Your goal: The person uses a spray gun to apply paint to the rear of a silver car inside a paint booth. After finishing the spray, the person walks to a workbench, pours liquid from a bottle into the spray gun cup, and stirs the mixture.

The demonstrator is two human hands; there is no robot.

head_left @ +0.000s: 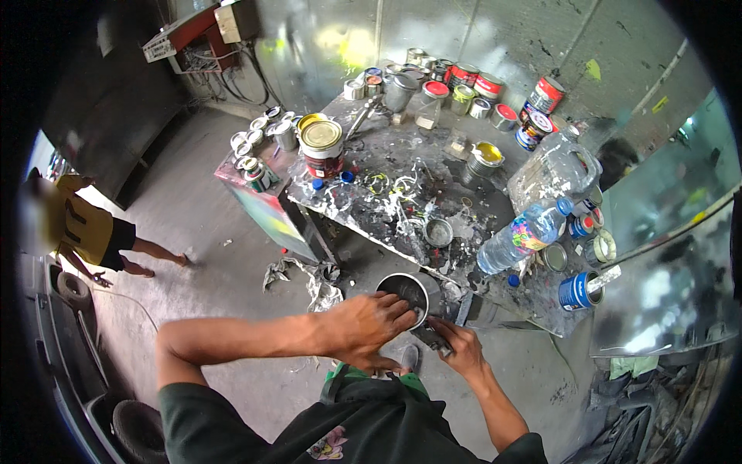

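Note:
A round metal cup (427, 290) with a dark inside is held in front of me, just off the table's near edge. My left hand (363, 325) comes from the left and is closed over the cup's near left rim, its fingertips reaching over the opening. My right hand (461, 348) grips a dark, handle-like part (430, 337) at the cup's near right side. What the left fingertips touch inside the cup is hidden. On the table beyond lies a small round lid or tin (438, 232).
The paint-stained table (363, 203) bears several paint cans, a large can (321, 147), a clear plastic bottle (522, 236), a big plastic jug (553, 174) and a blue can (578, 291). Crumpled rags (313, 280) lie on the floor. A person in yellow (85, 224) walks at the left, near a vehicle.

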